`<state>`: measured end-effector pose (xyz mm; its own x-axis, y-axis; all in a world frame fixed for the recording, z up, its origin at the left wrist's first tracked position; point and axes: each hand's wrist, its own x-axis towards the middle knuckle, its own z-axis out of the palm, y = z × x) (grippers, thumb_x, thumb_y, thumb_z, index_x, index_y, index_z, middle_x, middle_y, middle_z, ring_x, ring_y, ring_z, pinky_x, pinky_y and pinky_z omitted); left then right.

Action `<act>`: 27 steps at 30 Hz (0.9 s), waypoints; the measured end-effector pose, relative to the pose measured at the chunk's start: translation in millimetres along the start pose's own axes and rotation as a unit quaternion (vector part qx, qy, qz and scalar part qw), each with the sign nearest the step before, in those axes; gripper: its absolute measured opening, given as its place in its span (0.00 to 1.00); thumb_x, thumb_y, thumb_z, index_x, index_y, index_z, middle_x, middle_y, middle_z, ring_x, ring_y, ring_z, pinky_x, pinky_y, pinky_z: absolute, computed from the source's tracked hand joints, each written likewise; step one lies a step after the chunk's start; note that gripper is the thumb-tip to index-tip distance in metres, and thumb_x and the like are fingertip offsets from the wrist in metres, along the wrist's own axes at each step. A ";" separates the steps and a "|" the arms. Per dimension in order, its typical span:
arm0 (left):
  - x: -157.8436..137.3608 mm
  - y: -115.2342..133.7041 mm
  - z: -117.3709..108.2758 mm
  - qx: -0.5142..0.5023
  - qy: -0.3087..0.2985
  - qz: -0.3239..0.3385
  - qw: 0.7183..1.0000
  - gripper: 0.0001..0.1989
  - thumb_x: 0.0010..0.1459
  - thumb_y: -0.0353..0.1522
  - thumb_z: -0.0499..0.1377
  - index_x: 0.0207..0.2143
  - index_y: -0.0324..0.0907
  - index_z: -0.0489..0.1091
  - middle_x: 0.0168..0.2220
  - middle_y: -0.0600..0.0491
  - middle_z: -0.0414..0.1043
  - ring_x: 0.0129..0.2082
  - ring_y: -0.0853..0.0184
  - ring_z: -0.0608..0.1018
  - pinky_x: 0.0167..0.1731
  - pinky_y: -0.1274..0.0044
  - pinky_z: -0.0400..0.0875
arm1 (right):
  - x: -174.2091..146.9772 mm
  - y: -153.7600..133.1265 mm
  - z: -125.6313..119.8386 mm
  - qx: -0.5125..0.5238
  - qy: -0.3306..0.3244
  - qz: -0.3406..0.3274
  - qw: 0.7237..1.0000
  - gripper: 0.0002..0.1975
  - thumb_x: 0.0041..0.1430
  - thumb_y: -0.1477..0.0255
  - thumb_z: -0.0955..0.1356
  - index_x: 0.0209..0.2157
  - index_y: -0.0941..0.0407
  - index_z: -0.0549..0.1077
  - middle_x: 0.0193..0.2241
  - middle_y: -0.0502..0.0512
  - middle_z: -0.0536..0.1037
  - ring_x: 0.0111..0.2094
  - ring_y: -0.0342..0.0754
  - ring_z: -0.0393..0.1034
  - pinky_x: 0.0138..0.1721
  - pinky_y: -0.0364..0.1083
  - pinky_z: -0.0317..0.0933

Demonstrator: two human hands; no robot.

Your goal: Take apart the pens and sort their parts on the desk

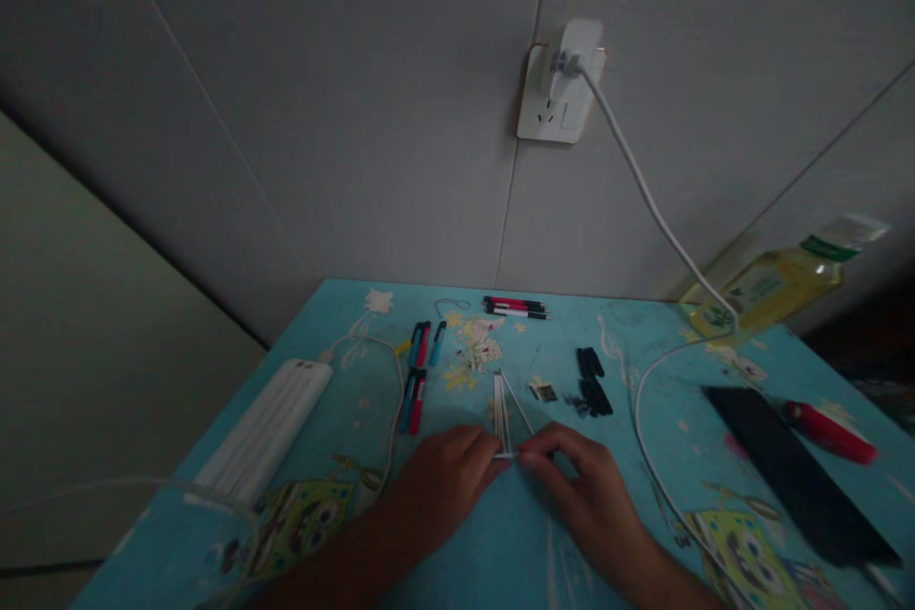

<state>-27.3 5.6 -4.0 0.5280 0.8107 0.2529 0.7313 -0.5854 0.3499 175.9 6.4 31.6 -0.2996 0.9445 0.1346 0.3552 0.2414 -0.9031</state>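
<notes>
My left hand [452, 475] and my right hand [584, 481] meet at the middle of the table's near part, fingers pinched. Between their fingertips runs a short, thin white rod [505, 456], which looks like a pen refill; each hand holds one end. Just beyond lie several similar thin white rods [499, 410], side by side, with one slanting off to the right. To the right rest small dark springs or bits [543, 391] and several black grip sleeves [592, 381]. Red and blue pen parts [418, 376] lie on the left. Exact details of the rods are blurred.
Assembled pens [516, 308] lie near the wall. A white power bank or strip [264, 429] sits left with its cable. At right are a black slab [801, 477], a red-handled object [829, 431], a tilted oil bottle [782, 286] and a white cable [639, 400] from the wall socket [533, 105].
</notes>
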 end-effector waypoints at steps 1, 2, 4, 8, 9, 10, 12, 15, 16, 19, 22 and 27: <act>-0.2 0.1 0.0 -0.001 -0.002 -0.001 1.000 0.04 0.67 0.32 0.55 0.38 0.42 0.68 0.32 0.54 0.71 0.34 0.64 0.76 0.33 0.74 0.70 | 0.0 0.8 0.3 -0.003 0.001 0.000 1.000 0.10 0.65 0.66 0.66 0.31 0.54 0.76 0.29 0.51 0.79 0.33 0.46 0.73 0.36 0.43 0.65; -0.4 0.0 -0.2 -0.002 -0.003 -0.003 1.000 0.04 0.67 0.32 0.56 0.38 0.42 0.68 0.33 0.54 0.72 0.34 0.63 0.76 0.33 0.73 0.70 | 0.1 1.9 0.5 -0.007 0.002 0.002 1.000 0.10 0.65 0.66 0.66 0.31 0.54 0.76 0.29 0.51 0.79 0.33 0.46 0.73 0.36 0.43 0.65; -0.7 -0.1 -0.7 -0.009 -0.001 -0.002 1.000 0.03 0.67 0.32 0.56 0.38 0.42 0.68 0.33 0.54 0.72 0.35 0.63 0.76 0.34 0.73 0.71 | 0.2 4.1 0.7 -0.016 0.009 0.007 1.000 0.10 0.65 0.66 0.67 0.31 0.54 0.76 0.29 0.50 0.78 0.33 0.46 0.73 0.36 0.43 0.64; -0.7 0.6 -2.4 -0.014 0.001 0.003 1.000 0.03 0.67 0.32 0.56 0.39 0.42 0.68 0.34 0.53 0.72 0.35 0.63 0.76 0.35 0.72 0.71 | 0.3 6.2 0.9 -0.026 0.018 0.015 0.999 0.09 0.65 0.66 0.67 0.32 0.54 0.75 0.30 0.50 0.78 0.33 0.46 0.73 0.36 0.43 0.64; -0.5 1.0 -3.0 -0.012 0.000 0.004 1.000 0.03 0.67 0.32 0.57 0.39 0.42 0.68 0.34 0.53 0.72 0.35 0.63 0.76 0.35 0.73 0.71 | 0.2 5.9 1.1 -0.027 0.018 0.017 0.999 0.09 0.65 0.66 0.67 0.32 0.54 0.75 0.30 0.50 0.78 0.33 0.46 0.73 0.36 0.43 0.64; -0.4 1.6 -3.6 -0.008 -0.001 0.006 1.000 0.03 0.66 0.32 0.57 0.39 0.42 0.68 0.34 0.53 0.72 0.35 0.63 0.76 0.34 0.73 0.71 | 0.1 5.4 1.4 -0.027 0.019 0.017 0.999 0.10 0.65 0.66 0.67 0.32 0.54 0.75 0.30 0.50 0.78 0.33 0.46 0.72 0.36 0.43 0.64; -0.3 2.7 -4.8 0.000 -0.003 0.005 1.000 0.03 0.66 0.32 0.57 0.39 0.42 0.68 0.33 0.54 0.72 0.34 0.63 0.76 0.34 0.73 0.71 | 0.0 4.2 2.2 -0.025 0.019 0.020 0.999 0.10 0.65 0.65 0.66 0.31 0.54 0.75 0.29 0.50 0.78 0.33 0.46 0.72 0.36 0.43 0.64; 0.0 2.8 -5.6 0.006 -0.011 -0.001 1.000 0.02 0.66 0.31 0.57 0.38 0.42 0.69 0.33 0.53 0.72 0.35 0.63 0.76 0.34 0.73 0.71 | 0.6 3.0 2.4 -0.020 0.007 0.025 0.999 0.11 0.66 0.65 0.66 0.31 0.55 0.74 0.28 0.50 0.77 0.32 0.46 0.72 0.34 0.43 0.63; 0.1 2.2 -5.4 0.005 -0.013 -0.004 1.000 0.02 0.66 0.31 0.57 0.38 0.42 0.69 0.33 0.53 0.72 0.35 0.63 0.76 0.34 0.73 0.71 | 1.1 3.0 2.0 -0.022 0.000 0.028 0.999 0.11 0.66 0.65 0.66 0.31 0.55 0.74 0.28 0.50 0.77 0.32 0.46 0.72 0.34 0.43 0.63; 0.8 -0.3 -3.9 0.002 -0.014 -0.010 1.000 0.02 0.66 0.31 0.57 0.39 0.42 0.69 0.33 0.54 0.72 0.35 0.63 0.76 0.35 0.73 0.72 | 2.5 3.6 -0.1 -0.034 -0.027 0.032 0.999 0.12 0.66 0.65 0.66 0.31 0.55 0.75 0.29 0.50 0.78 0.32 0.46 0.72 0.35 0.43 0.63; 0.7 -0.4 -2.6 0.003 -0.018 -0.016 1.000 0.02 0.66 0.31 0.57 0.40 0.42 0.69 0.34 0.54 0.71 0.35 0.63 0.76 0.35 0.72 0.72 | 2.9 4.9 -1.8 -0.055 -0.049 0.024 0.997 0.11 0.67 0.66 0.65 0.33 0.54 0.76 0.31 0.50 0.78 0.34 0.45 0.72 0.37 0.43 0.63; -1.4 4.8 -1.8 -0.028 -0.025 -0.029 0.999 0.13 0.65 0.31 0.59 0.52 0.44 0.66 0.41 0.53 0.70 0.41 0.63 0.75 0.43 0.71 0.73 | 2.2 6.8 -1.6 -0.098 -0.075 -0.003 0.992 0.12 0.69 0.66 0.64 0.35 0.54 0.78 0.32 0.50 0.78 0.34 0.45 0.72 0.39 0.43 0.61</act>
<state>-25.3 1.6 -1.0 0.5075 0.8415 0.1854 0.7366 -0.5353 0.4133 179.1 10.5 26.5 -0.4257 0.9027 0.0631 0.5142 0.2987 -0.8040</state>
